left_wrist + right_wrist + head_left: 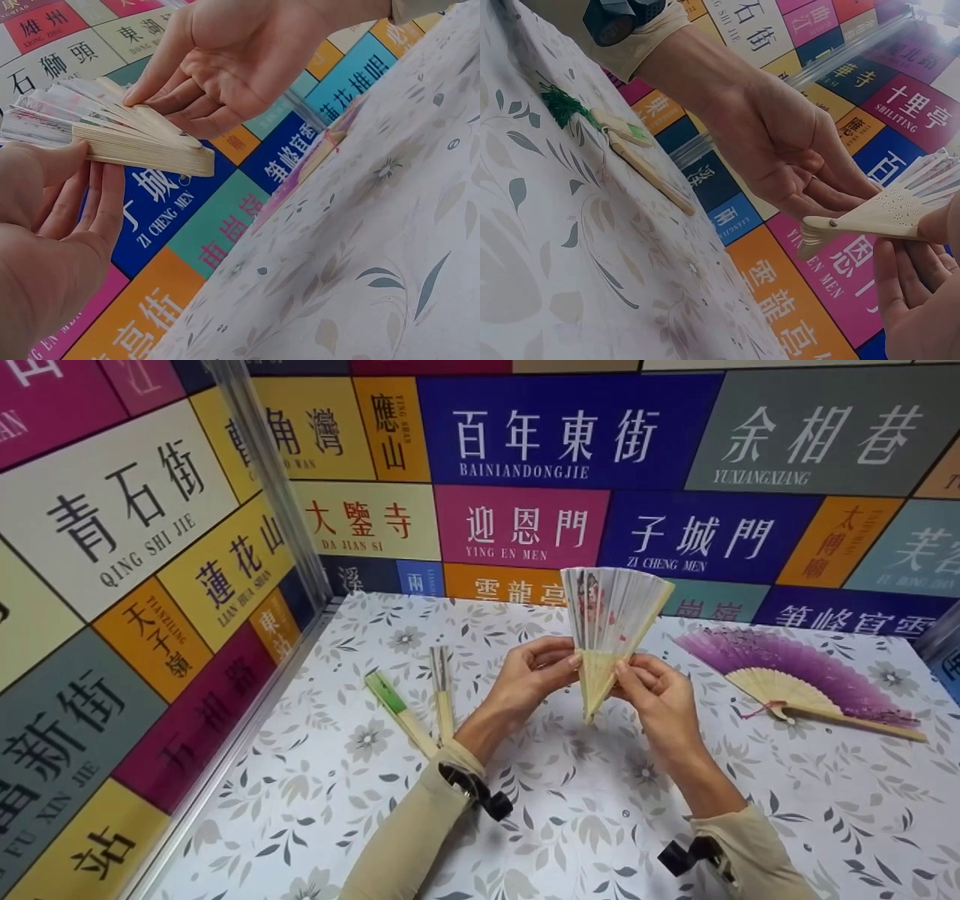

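Observation:
A white folding fan [609, 607] with a red floral print is held partly spread above the table, its pivot end pointing down. My left hand [531, 671] pinches the fan's left edge between thumb and fingers. On the opposite edge, my right hand [660, 697] pinches the pale ribs. Both wrist views show the fan [112, 127] from the side, with the left hand [52, 232] and the right hand [240, 56] on its ribs. In the right wrist view the pivot end of the fan [855, 221] shows pierced ribs.
A purple folding fan [814, 675] lies spread on the right of the table. Left of the hands lie two folded fans, one green-tipped [394, 701] and one grey-tipped [441, 690]. A green tassel [564, 105] lies beside them. Panels with lettering [555, 431] stand behind and left.

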The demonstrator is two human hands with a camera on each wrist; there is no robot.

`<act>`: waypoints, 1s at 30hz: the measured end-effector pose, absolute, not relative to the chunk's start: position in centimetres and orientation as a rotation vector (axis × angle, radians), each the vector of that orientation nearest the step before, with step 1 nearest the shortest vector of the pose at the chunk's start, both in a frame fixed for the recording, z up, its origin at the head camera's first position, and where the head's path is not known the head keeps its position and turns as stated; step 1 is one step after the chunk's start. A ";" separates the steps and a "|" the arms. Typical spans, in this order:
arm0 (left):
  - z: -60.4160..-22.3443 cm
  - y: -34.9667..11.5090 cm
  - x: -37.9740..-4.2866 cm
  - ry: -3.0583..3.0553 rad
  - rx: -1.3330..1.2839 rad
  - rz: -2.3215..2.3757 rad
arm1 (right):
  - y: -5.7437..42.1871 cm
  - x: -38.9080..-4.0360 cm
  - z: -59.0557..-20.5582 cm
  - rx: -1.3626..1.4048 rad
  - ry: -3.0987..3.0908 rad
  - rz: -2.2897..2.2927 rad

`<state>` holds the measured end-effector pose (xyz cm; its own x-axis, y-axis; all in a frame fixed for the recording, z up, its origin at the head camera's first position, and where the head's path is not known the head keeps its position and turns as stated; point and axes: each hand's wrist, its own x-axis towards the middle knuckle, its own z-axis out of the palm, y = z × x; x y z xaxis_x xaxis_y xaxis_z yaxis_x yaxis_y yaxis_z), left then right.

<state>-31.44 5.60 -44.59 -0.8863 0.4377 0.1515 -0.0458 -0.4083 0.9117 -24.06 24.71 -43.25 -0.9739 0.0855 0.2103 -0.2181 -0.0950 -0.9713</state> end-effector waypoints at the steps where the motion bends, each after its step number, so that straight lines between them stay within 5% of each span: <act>1: -44.6 5.6 -31.5 1.492 0.536 2.360 | 24.7 -24.0 -43.2 0.157 -1.947 2.197; 30: -44.6 5.6 -31.9 1.273 0.482 2.512 | 24.4 -24.2 -43.4 0.140 -1.797 2.438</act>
